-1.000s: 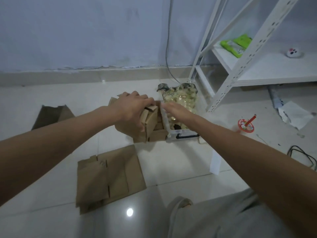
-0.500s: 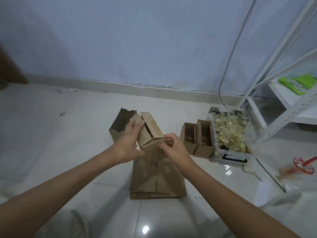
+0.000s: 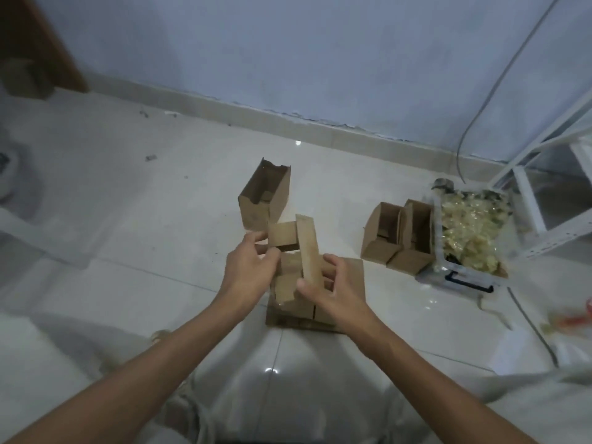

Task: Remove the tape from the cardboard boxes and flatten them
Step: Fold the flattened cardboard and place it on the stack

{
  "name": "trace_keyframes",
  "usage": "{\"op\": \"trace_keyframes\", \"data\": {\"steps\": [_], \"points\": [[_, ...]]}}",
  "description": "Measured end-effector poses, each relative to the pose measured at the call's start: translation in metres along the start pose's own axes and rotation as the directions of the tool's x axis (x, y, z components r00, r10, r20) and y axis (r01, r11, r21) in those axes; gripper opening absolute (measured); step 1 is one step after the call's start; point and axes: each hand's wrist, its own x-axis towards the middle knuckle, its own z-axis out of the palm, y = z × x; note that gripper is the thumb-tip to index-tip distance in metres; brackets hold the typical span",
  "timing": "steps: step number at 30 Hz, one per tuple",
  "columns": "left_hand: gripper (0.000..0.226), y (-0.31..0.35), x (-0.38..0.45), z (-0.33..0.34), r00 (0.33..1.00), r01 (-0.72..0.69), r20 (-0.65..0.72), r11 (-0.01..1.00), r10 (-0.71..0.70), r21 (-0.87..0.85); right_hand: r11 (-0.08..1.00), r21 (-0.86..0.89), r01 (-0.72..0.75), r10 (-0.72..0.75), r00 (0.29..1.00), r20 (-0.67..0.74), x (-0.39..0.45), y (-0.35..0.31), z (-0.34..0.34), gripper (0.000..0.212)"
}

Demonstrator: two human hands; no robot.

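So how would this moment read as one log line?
step: opening box | left hand: grips flap | right hand: grips flap | under: flat cardboard | floor: three boxes upright

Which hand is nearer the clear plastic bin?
Right. The right hand is beside the bin, to its left; the left hand is further left, across the held box.

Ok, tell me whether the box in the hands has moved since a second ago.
Yes. The box has moved left, away from the plastic bin it sat beside, and is now held over the flat cardboard.
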Motion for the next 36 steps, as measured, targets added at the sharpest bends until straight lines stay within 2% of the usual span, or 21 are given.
{"op": "trace_keyframes", "data": {"steps": [2,4,7,11,14,17,19,22,24,26,30,32,33,34,35,36], "points": [[0.034,-0.003,-0.006,0.000,0.996,-0.090,-0.019,0.996,0.090,0.014,0.995,0.098,-0.032,0.034,0.999,-0.018,-0.002,-0.006,0.002,0.087],[0.032,-0.004,-0.010,0.002,0.987,-0.159,-0.015,0.987,0.159,0.018,0.988,0.149,-0.049,0.054,0.998,-0.033,-0.002,-0.009,0.002,0.081],[0.033,-0.011,-0.015,0.008,0.984,-0.178,0.019,0.983,0.177,0.049,0.990,0.124,-0.062,0.073,0.993,-0.090,-0.002,-0.008,0.001,0.071],[0.032,-0.016,-0.024,0.013,0.973,-0.232,0.015,0.963,0.232,0.139,0.997,-0.017,-0.080,0.077,0.986,-0.148,0.000,-0.005,-0.001,0.055],[0.031,-0.015,-0.022,0.008,0.964,-0.260,0.001,0.938,0.267,0.230,0.991,0.069,-0.116,0.122,0.989,-0.089,-0.002,-0.007,-0.013,0.036],[0.029,-0.014,-0.022,0.005,0.966,-0.239,-0.048,0.945,0.255,0.223,0.975,0.190,-0.116,0.131,0.989,-0.068,-0.006,-0.001,-0.017,0.038],[0.030,-0.014,-0.028,0.011,0.958,-0.250,-0.082,0.942,0.274,0.223,0.989,0.132,-0.060,0.076,0.990,-0.120,-0.008,0.007,-0.011,0.042],[0.030,-0.016,-0.033,0.017,0.956,-0.247,-0.111,0.949,0.272,0.197,0.997,0.081,0.009,0.006,0.984,-0.180,-0.011,0.015,-0.004,0.035],[0.031,-0.017,-0.032,0.016,0.961,-0.233,-0.104,0.954,0.256,0.189,0.997,0.073,0.037,-0.023,0.982,-0.189,-0.012,0.016,-0.005,0.030],[0.032,-0.018,-0.026,0.013,0.971,-0.200,-0.100,0.965,0.219,0.171,0.996,0.077,0.035,-0.021,0.984,-0.177,-0.012,0.017,-0.011,0.035],[0.031,-0.018,-0.007,0.004,0.986,-0.095,-0.131,0.993,0.104,0.072,0.923,0.385,-0.023,0.053,0.996,-0.068,-0.008,0.017,-0.023,0.029],[0.029,-0.016,-0.003,0.002,0.989,-0.079,-0.120,0.995,0.085,0.056,0.908,0.418,-0.032,0.071,0.994,-0.077,-0.004,0.021,-0.023,0.034],[0.029,-0.014,-0.004,0.002,0.990,-0.091,-0.097,0.992,0.099,0.084,0.932,0.360,-0.036,0.081,0.991,-0.111,-0.002,0.022,-0.022,0.041],[0.029,-0.014,-0.007,0.003,0.990,-0.116,-0.067,0.984,0.126,0.135,0.979,0.198,-0.035,0.071,0.982,-0.176,0.001,0.024,-0.022,0.055],[0.029,-0.014,-0.011,0.005,0.985,-0.158,-0.032,0.967,0.168,0.197,0.996,-0.084,-0.028,0.006,0.967,-0.257,0.005,0.025,-0.023,0.074],[0.028,-0.016,-0.014,0.008,0.977,-0.208,0.001,0.944,0.215,0.255,0.918,-0.395,-0.028,-0.097,0.951,-0.294,0.009,0.025,-0.024,0.091]]}}
